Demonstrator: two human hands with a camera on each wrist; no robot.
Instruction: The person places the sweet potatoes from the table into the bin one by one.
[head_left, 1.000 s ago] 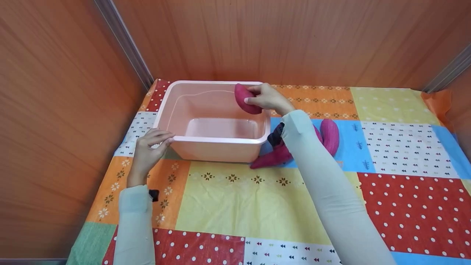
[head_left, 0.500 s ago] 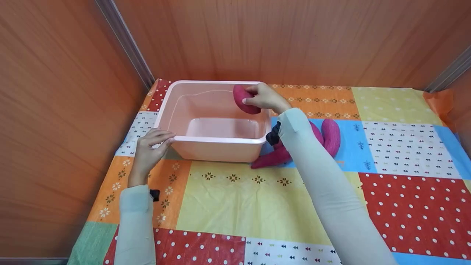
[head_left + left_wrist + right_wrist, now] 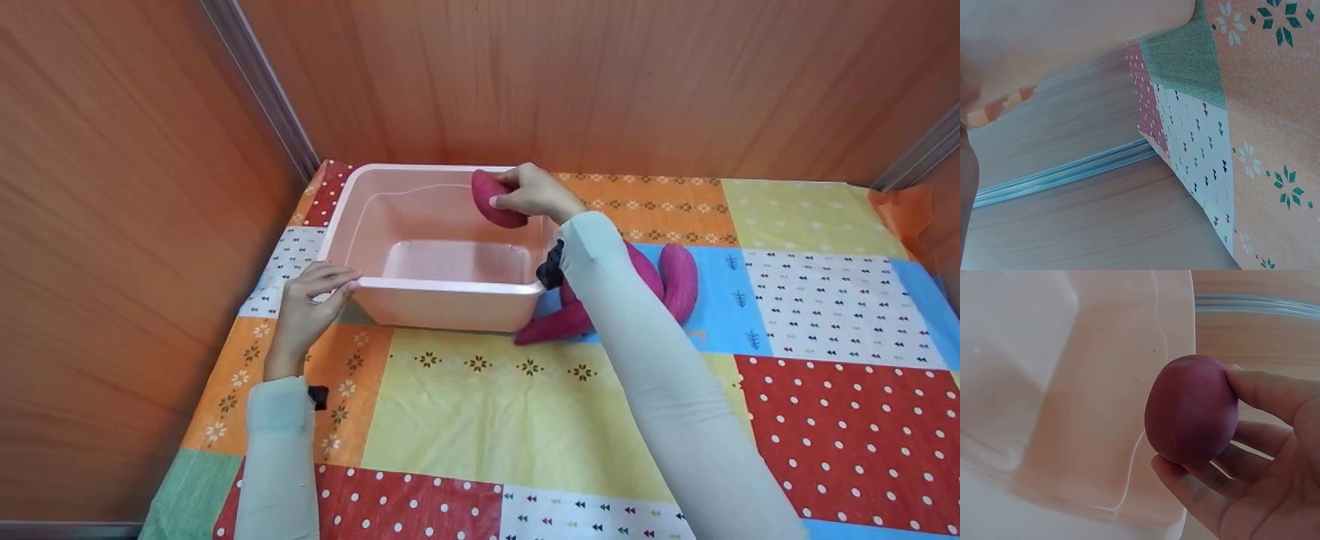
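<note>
My right hand (image 3: 536,193) holds a dark magenta sweet potato (image 3: 491,199) over the back right part of a pink plastic tub (image 3: 442,307). In the right wrist view the smooth rounded end of the sweet potato (image 3: 1190,413) faces the camera, with thumb and fingers curled round its far side. At the tub's front left corner, my left hand (image 3: 307,307) pinches the rim between thumb and fingers. The left wrist view shows mostly the tub's outer wall (image 3: 1072,34). Inside the tub, the visible floor is bare.
Several more magenta sweet potatoes, one long and pointed (image 3: 559,324) and one curved (image 3: 679,281), lie right of the tub, partly behind my right sleeve (image 3: 660,360). A patchwork cloth (image 3: 480,420) covers the table. Wood-grain panels (image 3: 600,82) stand at the back and left.
My right hand has shifted slightly left with the sweet potato over the tub. The left hand keeps its place on the rim.
</note>
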